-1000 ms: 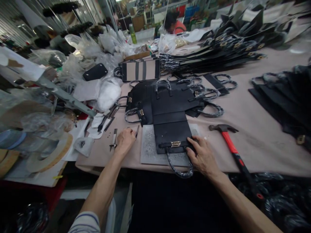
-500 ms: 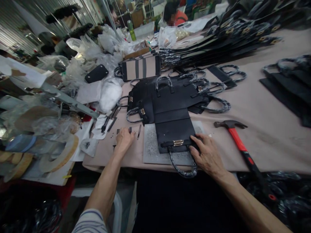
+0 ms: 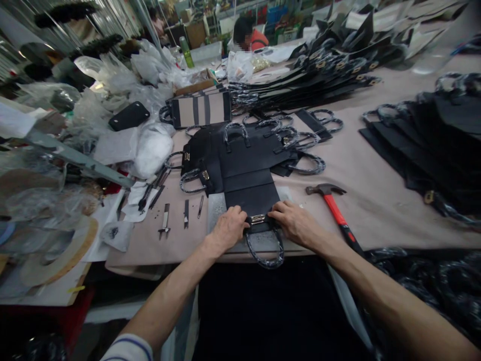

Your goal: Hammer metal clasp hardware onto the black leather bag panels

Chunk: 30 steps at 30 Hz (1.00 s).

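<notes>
A black handbag piece (image 3: 250,185) lies unfolded, its near end over a grey slab (image 3: 216,206). Across that near end runs a strap with a gold-coloured clasp (image 3: 258,219), and a plastic-wrapped handle (image 3: 278,258) loops toward me. My left hand (image 3: 230,228) is closed on the handbag's strap just left of the clasp. On the other side, my right hand (image 3: 295,219) pinches the strap's right end with thumb and fingers. The fingertips' undersides are hidden.
A claw hammer (image 3: 332,203) with a red and black grip lies to the right. Left of the slab are a caliper (image 3: 164,220), a dark flat tool (image 3: 186,213) and a thin rod (image 3: 201,206). Stacked black bag pieces (image 3: 424,140) lie far right. A person (image 3: 259,39) sits beyond.
My left hand has left the small tools on the table and come right to the handbag's strap. My right hand stays at the strap's right end. The view has shifted right.
</notes>
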Motion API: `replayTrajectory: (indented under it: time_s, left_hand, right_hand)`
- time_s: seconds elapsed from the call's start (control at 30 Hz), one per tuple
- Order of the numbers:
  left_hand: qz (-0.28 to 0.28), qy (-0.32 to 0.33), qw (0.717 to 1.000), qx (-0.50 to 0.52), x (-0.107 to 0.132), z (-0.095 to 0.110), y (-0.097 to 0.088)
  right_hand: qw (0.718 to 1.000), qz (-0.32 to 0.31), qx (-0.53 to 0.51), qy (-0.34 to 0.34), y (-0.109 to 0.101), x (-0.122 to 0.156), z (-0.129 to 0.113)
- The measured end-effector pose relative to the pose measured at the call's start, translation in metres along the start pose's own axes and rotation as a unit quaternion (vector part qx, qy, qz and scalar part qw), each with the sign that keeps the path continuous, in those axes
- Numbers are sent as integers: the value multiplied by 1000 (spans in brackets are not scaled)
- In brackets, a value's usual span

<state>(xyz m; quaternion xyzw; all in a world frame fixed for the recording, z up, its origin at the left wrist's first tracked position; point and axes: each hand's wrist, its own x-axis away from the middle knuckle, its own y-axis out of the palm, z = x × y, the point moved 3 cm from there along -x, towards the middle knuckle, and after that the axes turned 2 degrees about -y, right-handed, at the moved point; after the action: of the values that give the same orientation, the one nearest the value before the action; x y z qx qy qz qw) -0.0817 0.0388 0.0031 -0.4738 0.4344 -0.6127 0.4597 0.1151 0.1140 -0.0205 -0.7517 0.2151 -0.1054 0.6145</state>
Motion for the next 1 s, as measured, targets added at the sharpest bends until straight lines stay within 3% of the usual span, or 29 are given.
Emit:
replayTrajectory:
  time_s: [0.1,0.27,0.43,0.6,0.67,0.77,1.0]
  left_hand:
    - [-2,39,997,-62,4,9,1]
    - [28,44,994,-91,14,16,6]
    - [127,97,987,-4,24,-11,20]
    - [232,225,942,89,33,-39,32]
    - [242,254,933,83,32,-42,34]
    - [228,282,930,60,30,-40,37]
    - [281,266,920,63,34,-37,43]
  right_hand:
    - [998,-19,48,-44,-3,-4,0]
    - [987,-17,124,-105,-3,-8,-10]
    - [990,-8,98,-102,-1,-4,-6]
    - [995,47,-42,-78,0,6,13]
    - [991,65,-68,-92,1,9,18]
    - [989,64,-29,-130,5,14,17]
    - [986,110,14,-123,13,32,6]
